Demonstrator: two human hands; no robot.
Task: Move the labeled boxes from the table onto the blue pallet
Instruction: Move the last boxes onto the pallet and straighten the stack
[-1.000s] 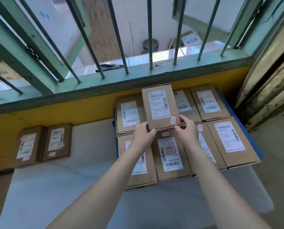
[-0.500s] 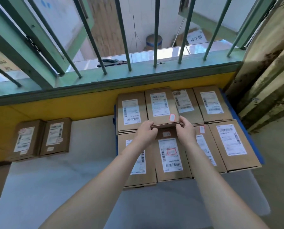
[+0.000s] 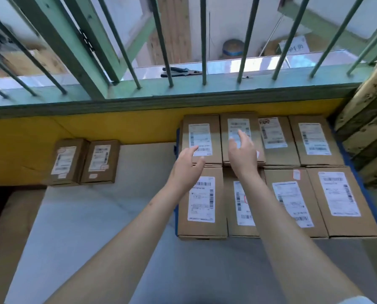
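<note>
Two hands hover empty over the pallet [image 3: 373, 205]: the left hand [image 3: 186, 165] loosely spread by the back-left box [image 3: 201, 139], the right hand [image 3: 242, 153] fingers extended over the raised box [image 3: 241, 137] beside it. That box sits a layer higher, so it is best checked for square seating. Farther left, two boxes [image 3: 85, 161] wait on the table [image 3: 95, 216] against the yellow wall; take them one at a time, both hands at the short ends.

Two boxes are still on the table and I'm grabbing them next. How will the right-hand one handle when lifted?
The right-hand box looks like rigid cardboard, so it probably keeps its shape. Its flat faces suggest it will not roll. Lying flat, it seems unlikely to tip.
</note>
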